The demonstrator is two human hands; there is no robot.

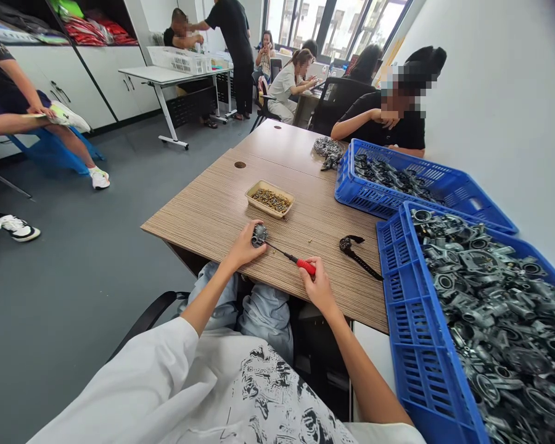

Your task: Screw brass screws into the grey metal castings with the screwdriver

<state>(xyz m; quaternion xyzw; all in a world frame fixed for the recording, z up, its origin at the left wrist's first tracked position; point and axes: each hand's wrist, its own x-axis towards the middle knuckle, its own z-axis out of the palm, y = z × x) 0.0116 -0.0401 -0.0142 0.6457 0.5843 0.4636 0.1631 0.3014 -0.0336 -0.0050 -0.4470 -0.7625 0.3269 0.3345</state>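
Note:
My left hand (246,248) is closed around a small grey cast-metal part (259,235), which looks like a carburetor body, just above the table's near edge. In my right hand (320,287) is a screwdriver (306,266) with a red and black handle. Its thin shaft points left and its tip meets the metal part; the exact contact point is too small to make out. Beyond my hands stands a beige tray (285,214) full of small brass-coloured and dark pieces. A few tiny brass pieces lie loose on the tabletop.
A black wristwatch (346,244) lies right of my hands. Two blue crates, one near (400,290) and one farther (346,192), hold many grey metal castings. More castings (328,148) are piled on the wooden table (203,203). A person in black (374,117) sits across.

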